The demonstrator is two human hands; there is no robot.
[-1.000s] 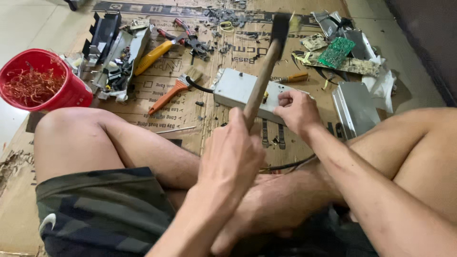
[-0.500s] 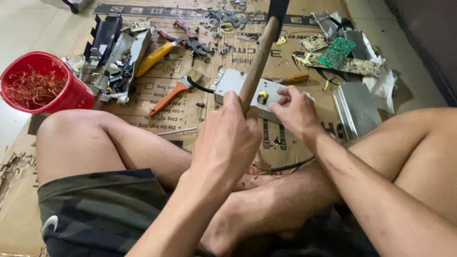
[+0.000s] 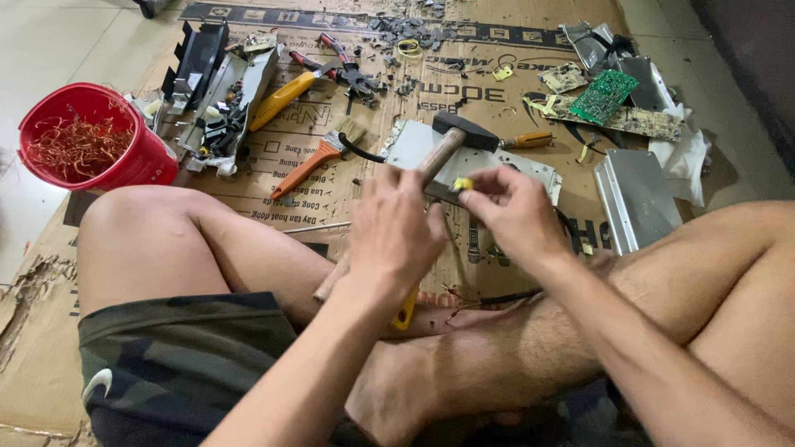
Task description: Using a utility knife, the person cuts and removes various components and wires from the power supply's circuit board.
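Observation:
I sit cross-legged on cardboard (image 3: pixel 248 207). My left hand (image 3: pixel 396 240) is wrapped around the wooden handle of a hammer (image 3: pixel 451 141), whose black head rests low over a grey metal case (image 3: pixel 530 170). A yellow tool handle (image 3: pixel 404 311) pokes out under that hand. Just to its right, my right hand (image 3: pixel 515 217) pinches a small yellow piece (image 3: pixel 462 184) between thumb and fingertips, right beside the hammer handle. The hands nearly touch above the case's near edge.
A red bucket of copper wire (image 3: pixel 83 141) stands at left beside a gutted metal chassis (image 3: pixel 224 108). An orange-handled brush (image 3: pixel 310 165), a yellow-handled tool (image 3: pixel 281 98), pliers (image 3: pixel 348 73), an orange screwdriver (image 3: pixel 526 141), a green circuit board (image 3: pixel 604 95) and a metal plate (image 3: pixel 633 199) lie around.
The hammer was raised high, then came down onto the metal case. My right hand lifted off the case and now pinches the small yellow piece.

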